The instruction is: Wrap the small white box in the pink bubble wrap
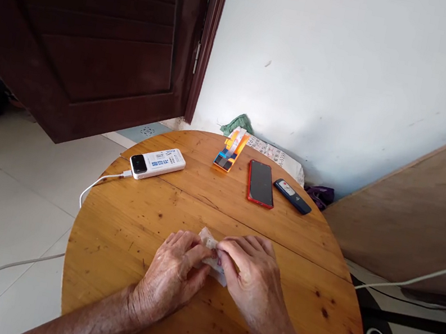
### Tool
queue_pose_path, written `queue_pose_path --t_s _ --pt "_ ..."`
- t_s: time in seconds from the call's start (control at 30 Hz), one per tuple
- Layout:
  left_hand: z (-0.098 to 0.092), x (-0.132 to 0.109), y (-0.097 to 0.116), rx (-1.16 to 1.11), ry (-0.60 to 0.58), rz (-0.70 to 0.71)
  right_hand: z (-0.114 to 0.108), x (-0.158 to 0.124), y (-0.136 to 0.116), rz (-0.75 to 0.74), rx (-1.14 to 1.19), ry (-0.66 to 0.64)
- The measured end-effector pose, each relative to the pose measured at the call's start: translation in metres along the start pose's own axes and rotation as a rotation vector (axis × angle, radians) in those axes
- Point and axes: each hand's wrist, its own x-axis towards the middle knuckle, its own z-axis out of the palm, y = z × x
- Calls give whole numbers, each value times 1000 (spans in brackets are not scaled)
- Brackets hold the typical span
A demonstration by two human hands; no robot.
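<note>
Both hands meet over the near half of a round wooden table (120, 241). Between them is a small whitish, thin piece (207, 238) that looks like paper or a wrapper; its exact kind cannot be made out. My left hand (174, 267) pinches its left side with thumb and fingers. From the right, my right hand (250, 271) grips the same piece with thumb and forefinger. A pale corner sticks out below the fingers, and the middle is hidden by them.
Along the table's far side lie a white power bank (163, 164) with a cable, an orange-and-blue packet (232, 148), a red-edged phone (260, 183) and a dark blue remote-like device (293, 196). A dark door (119, 47) stands at left; white cables (423, 274) hang at right.
</note>
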Motion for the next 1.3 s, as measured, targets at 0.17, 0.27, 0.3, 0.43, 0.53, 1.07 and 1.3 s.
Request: queue_pose_path --t_s 0.17,0.27,0.3,0.43,0.53,1.07,1.3 --pt "1 0 0 -4 -2 -10 0 -1 -2 -26 -62 -31" --pt "3 -1 -2 -8 6 -1 1 -2 -3 -37 -85 -32" --pt "3 -1 -2 -12 7 0 1 -2 -3 -39 -94 -32" --pt "2 0 -2 -26 -18 -22 2 -2 -5 -49 -125 -37" --pt "1 1 -1 -57 -41 -55 1 -2 -6 -55 -145 -53" --pt "-1 4 3 -152 -65 -121 2 -4 -9 -88 -204 -78" --pt "-1 4 2 -143 -63 -122 4 -3 -8 -72 -184 -57"
